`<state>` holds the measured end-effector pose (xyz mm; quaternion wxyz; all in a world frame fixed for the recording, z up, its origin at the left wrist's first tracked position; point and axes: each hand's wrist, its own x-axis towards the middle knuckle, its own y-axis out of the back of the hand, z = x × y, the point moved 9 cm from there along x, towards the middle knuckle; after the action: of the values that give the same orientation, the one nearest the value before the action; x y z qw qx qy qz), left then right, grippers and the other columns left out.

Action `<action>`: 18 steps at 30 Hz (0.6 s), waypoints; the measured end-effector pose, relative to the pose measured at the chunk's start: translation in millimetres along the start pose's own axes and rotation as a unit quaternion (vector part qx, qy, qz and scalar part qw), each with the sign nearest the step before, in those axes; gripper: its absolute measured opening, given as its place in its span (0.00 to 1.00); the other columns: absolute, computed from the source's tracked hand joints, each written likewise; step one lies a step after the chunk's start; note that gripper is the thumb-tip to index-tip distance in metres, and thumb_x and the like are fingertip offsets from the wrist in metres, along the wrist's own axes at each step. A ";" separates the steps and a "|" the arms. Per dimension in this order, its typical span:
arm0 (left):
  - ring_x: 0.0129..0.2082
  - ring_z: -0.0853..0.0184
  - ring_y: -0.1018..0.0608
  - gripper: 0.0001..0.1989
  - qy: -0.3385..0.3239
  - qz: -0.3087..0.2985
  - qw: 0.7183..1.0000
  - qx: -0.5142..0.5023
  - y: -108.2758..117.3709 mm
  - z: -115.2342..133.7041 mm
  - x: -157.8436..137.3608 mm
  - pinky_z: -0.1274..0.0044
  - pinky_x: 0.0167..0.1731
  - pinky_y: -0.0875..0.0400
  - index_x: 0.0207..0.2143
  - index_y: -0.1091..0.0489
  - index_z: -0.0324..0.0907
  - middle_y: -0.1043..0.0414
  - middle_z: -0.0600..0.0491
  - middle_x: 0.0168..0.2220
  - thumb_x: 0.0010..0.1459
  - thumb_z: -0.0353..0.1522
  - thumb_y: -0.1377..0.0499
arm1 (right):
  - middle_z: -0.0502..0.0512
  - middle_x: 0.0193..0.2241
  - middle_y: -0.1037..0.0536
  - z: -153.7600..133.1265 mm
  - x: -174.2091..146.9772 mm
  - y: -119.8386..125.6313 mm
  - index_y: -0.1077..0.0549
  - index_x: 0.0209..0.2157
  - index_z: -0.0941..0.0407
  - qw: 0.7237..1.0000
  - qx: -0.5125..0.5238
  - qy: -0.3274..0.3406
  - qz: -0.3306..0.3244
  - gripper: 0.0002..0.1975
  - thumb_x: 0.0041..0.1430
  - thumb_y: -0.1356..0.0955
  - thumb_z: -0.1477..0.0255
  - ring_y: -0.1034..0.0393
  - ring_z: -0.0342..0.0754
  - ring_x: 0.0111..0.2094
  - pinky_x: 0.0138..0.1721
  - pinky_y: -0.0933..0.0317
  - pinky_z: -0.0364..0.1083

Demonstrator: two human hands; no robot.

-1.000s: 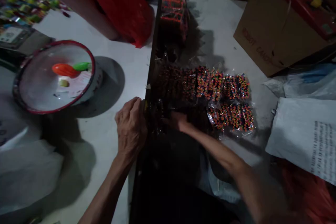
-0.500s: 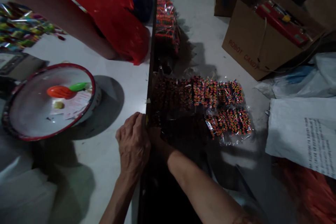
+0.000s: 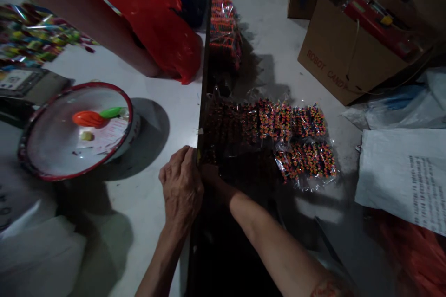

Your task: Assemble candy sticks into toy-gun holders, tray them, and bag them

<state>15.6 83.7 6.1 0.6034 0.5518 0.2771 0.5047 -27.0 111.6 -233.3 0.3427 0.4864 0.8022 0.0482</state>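
My left hand [image 3: 181, 183] rests knuckles up on the white tabletop [image 3: 153, 209], right at its dark edge. Its fingers are curled and pressed together; whatever may be under them is hidden. Past the edge and lower down, my right hand [image 3: 210, 172] reaches into deep shadow beside the table, close to the left one. Its fingers are out of sight behind the edge. Nearest to it on the floor side lie clear plastic packs [image 3: 275, 120] of small sticks with bright orange and coloured ends.
On the table stand a red-rimmed enamel bowl [image 3: 75, 177] with an orange and green item inside, a red plastic bag [image 3: 167, 32] and a pile of colourful wrapped pieces [image 3: 35, 37]. Across the floor are a cardboard box [image 3: 327, 55], a white sack [image 3: 393, 176] and another stack of packs [image 3: 225, 23].
The view has shifted slightly, so the bowl and both hands appear a little farther right. Both hands keep about the same place at the table edge.
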 end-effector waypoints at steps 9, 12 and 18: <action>0.59 0.53 0.37 0.25 0.010 -0.005 1.000 -0.017 -0.9 -2.7 -0.9 0.58 0.54 0.43 0.62 0.48 0.46 0.40 0.41 0.58 0.62 0.28 0.56 | 0.61 0.40 0.22 9.4 0.7 2.1 0.26 0.40 0.61 0.999 -0.039 -0.023 -0.012 0.16 0.65 0.41 0.68 0.28 0.53 0.41 0.37 0.36 0.48; 0.58 0.53 0.37 0.24 0.011 0.000 1.000 -0.012 -0.4 -2.6 -0.9 0.59 0.54 0.43 0.61 0.46 0.43 0.39 0.40 0.58 0.62 0.28 0.56 | 0.61 0.41 0.22 9.9 1.7 1.1 0.26 0.41 0.60 0.999 -0.041 -0.017 -0.011 0.17 0.65 0.41 0.67 0.27 0.53 0.40 0.35 0.37 0.47; 0.59 0.54 0.37 0.24 0.007 -0.005 1.000 -0.011 -0.9 -1.0 -0.4 0.61 0.54 0.44 0.61 0.46 0.43 0.40 0.41 0.58 0.62 0.28 0.56 | 0.58 0.41 0.22 12.0 0.7 1.6 0.27 0.41 0.58 0.999 -0.037 -0.008 0.000 0.17 0.65 0.43 0.65 0.28 0.49 0.38 0.32 0.39 0.43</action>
<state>14.8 83.8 5.0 0.6102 0.5400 0.2783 0.5086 -18.9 109.9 -242.2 0.3667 0.4735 0.7974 0.0741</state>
